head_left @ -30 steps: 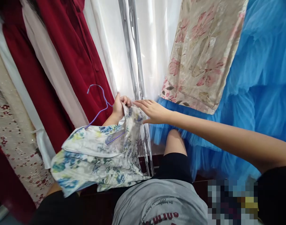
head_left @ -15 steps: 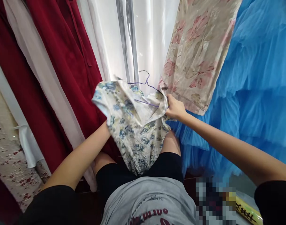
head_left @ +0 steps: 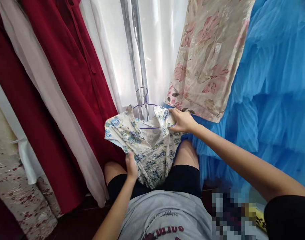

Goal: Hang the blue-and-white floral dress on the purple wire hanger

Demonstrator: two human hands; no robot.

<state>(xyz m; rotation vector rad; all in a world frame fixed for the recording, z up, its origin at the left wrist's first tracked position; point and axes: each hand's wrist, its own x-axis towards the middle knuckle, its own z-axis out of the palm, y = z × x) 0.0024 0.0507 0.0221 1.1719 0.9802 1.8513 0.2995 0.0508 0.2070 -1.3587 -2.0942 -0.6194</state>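
Note:
A white V-necked floral top (head_left: pixel 155 160) with blue flowers hangs on a thin purple hanger (head_left: pixel 145 104) in front of my thighs. The hanger's hook stands up in front of a metal pole, and its lower bar shows through the neck opening. My right hand (head_left: pixel 183 120) grips the top at its right shoulder, thumb on the front. Lower down on the left side edge, my left hand (head_left: pixel 131 166) holds the cloth; its thumb lies on the front and the fingers are hidden behind the fabric.
Dark red clothes (head_left: pixel 59 83) and a pale pink cloth (head_left: pixel 44 76) hang at the left. Behind stand a metal pole (head_left: pixel 139 50) and a white curtain (head_left: pixel 162 40). A beige garment with pink flowers (head_left: pixel 207 60) and a blue ruffled tulle dress (head_left: pixel 272 110) hang at the right.
The top and hanger have come down and nearer my lap. My left hand has moved from behind the left sleeve to the lower side edge. My right hand has lowered slightly, still gripping the shoulder.

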